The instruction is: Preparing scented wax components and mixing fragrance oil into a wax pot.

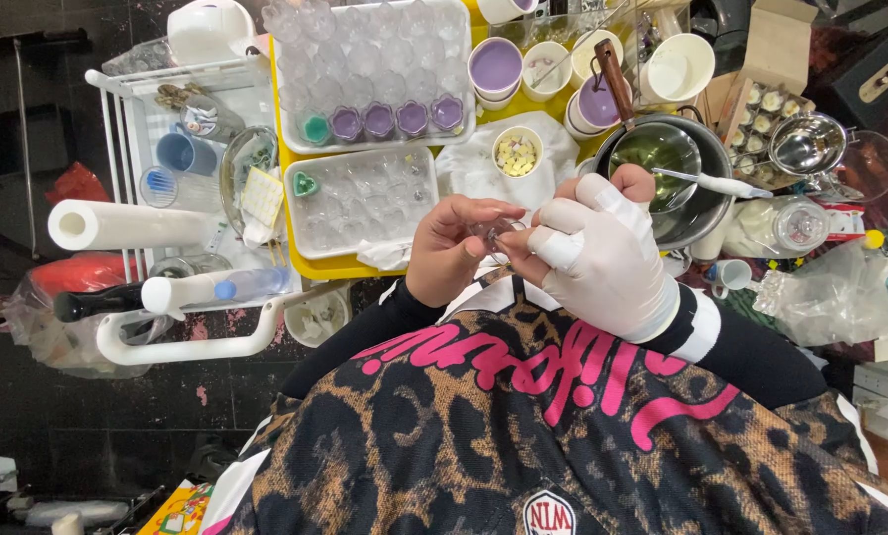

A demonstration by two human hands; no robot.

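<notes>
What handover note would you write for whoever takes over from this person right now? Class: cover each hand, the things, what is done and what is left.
Left hand: bare, grip closed on a small clear cup held above the lap.
Right hand: in a white glove, pinching the same cup.
Done: the upper tray has one green and four purple filled cups; the lower tray has one green heart.
Left: the other cups in both trays look empty. The metal pot holds liquid.

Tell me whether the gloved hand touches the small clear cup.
Touching. The head view shows the gloved right hand pinching the clear cup, which the bare left hand also holds.
</notes>
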